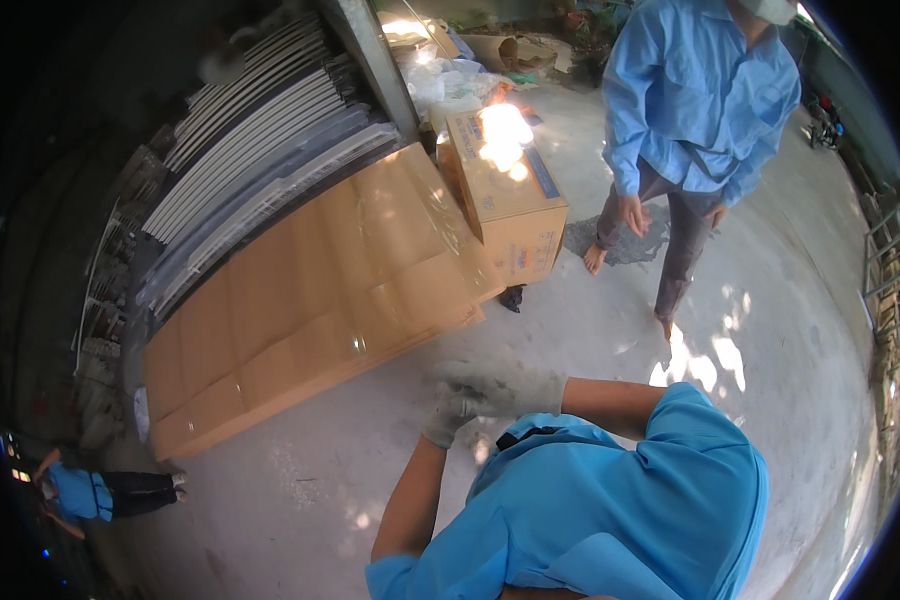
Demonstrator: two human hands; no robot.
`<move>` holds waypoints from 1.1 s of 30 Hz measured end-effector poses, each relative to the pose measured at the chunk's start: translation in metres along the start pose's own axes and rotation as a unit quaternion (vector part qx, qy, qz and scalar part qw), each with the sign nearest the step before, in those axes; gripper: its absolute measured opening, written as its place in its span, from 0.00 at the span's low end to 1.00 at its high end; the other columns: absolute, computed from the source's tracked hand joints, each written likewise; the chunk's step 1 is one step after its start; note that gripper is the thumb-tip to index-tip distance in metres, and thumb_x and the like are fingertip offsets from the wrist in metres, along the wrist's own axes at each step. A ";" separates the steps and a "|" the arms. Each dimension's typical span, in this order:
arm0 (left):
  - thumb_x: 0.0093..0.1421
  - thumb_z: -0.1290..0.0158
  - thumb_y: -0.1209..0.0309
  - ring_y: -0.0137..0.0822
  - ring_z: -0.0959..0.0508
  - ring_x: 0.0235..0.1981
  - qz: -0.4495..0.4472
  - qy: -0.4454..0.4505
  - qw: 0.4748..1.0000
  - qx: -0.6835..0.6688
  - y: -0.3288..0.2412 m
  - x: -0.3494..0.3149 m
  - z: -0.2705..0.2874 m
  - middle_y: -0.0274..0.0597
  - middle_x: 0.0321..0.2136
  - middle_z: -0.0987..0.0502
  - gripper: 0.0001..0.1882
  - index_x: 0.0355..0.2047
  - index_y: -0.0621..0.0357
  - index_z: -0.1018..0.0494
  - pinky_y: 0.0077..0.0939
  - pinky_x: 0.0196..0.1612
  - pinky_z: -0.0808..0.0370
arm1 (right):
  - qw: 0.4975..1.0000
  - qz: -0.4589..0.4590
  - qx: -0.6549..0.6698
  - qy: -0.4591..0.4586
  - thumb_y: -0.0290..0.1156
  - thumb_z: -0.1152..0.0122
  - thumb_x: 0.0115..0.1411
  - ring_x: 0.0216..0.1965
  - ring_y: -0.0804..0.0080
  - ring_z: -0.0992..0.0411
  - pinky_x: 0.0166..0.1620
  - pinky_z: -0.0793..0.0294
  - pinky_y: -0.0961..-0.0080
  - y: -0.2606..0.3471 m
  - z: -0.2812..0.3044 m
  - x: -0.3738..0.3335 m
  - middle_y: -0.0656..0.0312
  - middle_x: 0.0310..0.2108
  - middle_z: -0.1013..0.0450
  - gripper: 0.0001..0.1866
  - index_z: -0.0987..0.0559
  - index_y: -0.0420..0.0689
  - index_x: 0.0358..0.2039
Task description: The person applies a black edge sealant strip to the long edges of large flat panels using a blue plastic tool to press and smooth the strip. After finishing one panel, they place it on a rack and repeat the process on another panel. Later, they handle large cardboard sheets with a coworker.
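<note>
Both my hands wear grey knit gloves and meet in front of my chest, above the concrete floor (300, 500). My left hand (446, 420) comes up from the lower left on a bare forearm, and its fingers are blurred. My right hand (500, 388) reaches in from the right and lies stretched out across the top of the left, touching it. Neither hand holds a separate object. The nearest thing is a large flat cardboard package (310, 290) wrapped in clear film, lying on the floor just beyond my hands.
A closed cardboard box (505, 195) stands behind the flat package. A person in a blue shirt (690, 110) stands barefoot at the upper right. Stacked pale panels (260, 130) lean at the upper left. Another person (90, 492) is at the far lower left.
</note>
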State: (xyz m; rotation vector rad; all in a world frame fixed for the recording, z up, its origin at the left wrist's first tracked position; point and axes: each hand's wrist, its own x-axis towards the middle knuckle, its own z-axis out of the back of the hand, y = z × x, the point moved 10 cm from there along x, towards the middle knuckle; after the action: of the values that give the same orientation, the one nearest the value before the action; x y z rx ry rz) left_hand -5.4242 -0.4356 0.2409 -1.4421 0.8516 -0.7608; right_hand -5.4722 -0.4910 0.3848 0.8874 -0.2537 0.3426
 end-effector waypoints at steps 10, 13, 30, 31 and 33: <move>0.74 0.56 0.52 0.45 0.32 0.62 -0.031 -0.306 0.881 -0.359 -0.007 0.027 0.041 0.48 0.64 0.40 0.34 0.71 0.57 0.50 0.43 0.66 0.33 | 0.881 -0.340 0.329 0.005 0.50 0.43 0.69 0.41 0.69 0.24 0.46 0.23 0.71 -0.207 -0.055 -0.007 0.58 0.43 0.24 0.27 0.26 0.41 0.57; 0.75 0.56 0.54 0.42 0.29 0.59 -0.053 -0.339 0.891 -0.298 -0.023 0.024 0.048 0.46 0.60 0.35 0.31 0.69 0.59 0.45 0.42 0.64 0.31 | 0.868 -0.331 0.361 0.080 0.52 0.44 0.70 0.38 0.73 0.26 0.44 0.23 0.74 -0.198 -0.074 0.003 0.59 0.39 0.24 0.27 0.24 0.39 0.53; 0.62 0.37 0.68 0.38 0.21 0.52 0.153 -0.393 0.905 -0.050 -0.006 -0.177 0.027 0.46 0.48 0.19 0.20 0.53 0.64 0.23 0.34 0.57 0.26 | 0.817 -0.086 0.268 0.503 0.34 0.38 0.67 0.41 0.74 0.24 0.48 0.24 0.76 -0.109 -0.182 0.041 0.60 0.41 0.20 0.14 0.18 0.39 0.47; 0.63 0.38 0.66 0.40 0.21 0.52 0.187 -0.364 0.912 0.021 0.008 -0.178 0.015 0.47 0.48 0.19 0.20 0.53 0.62 0.23 0.35 0.58 0.27 | 0.765 -0.096 0.270 0.577 0.34 0.39 0.68 0.43 0.71 0.23 0.52 0.25 0.74 -0.098 -0.197 0.022 0.59 0.42 0.20 0.14 0.18 0.40 0.49; 0.64 0.39 0.63 0.44 0.21 0.53 0.278 -0.295 0.900 0.159 0.039 -0.185 -0.003 0.49 0.49 0.19 0.19 0.52 0.59 0.21 0.37 0.60 0.28 | 0.752 0.029 0.151 0.641 0.40 0.37 0.66 0.48 0.66 0.23 0.56 0.26 0.68 -0.080 -0.212 0.001 0.56 0.46 0.20 0.17 0.17 0.44 0.49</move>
State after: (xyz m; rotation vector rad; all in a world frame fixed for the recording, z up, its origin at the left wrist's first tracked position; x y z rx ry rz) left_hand -5.5239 -0.2785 0.2088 -0.9706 0.5766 -0.0046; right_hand -5.4238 -0.3691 0.1998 0.7759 1.0939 0.9930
